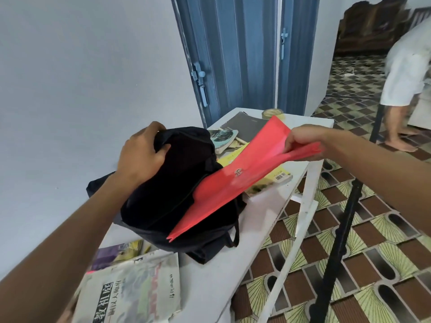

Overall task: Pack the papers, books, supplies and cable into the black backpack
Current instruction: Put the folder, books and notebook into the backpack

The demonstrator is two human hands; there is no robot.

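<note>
Head view: a black backpack (177, 190) is seen lying on a white table (254, 220) set against a pale wall, its upper edge gripped by the left hand (140, 155), whose fingers are curled over the fabric. A red plastic folder (235, 180) with a snap button is pinched at its far end by the right hand (300, 141), thumb and fingers closed on the flap. The folder is held at a slant, its lower part laid across the front of the backpack and one corner pointing toward the near table edge; whether it has entered the opening cannot be told.

Beyond the bag, a yellow book (268, 180) is partly covered by the folder, and a grey book (245, 127), a worn booklet (224, 138) and a roll of tape (272, 113) are seen at the far end of the table. A folded newspaper (133, 292) lies at the near end. A second person (405, 85) in white is seen standing on the patterned tile floor (363, 259).
</note>
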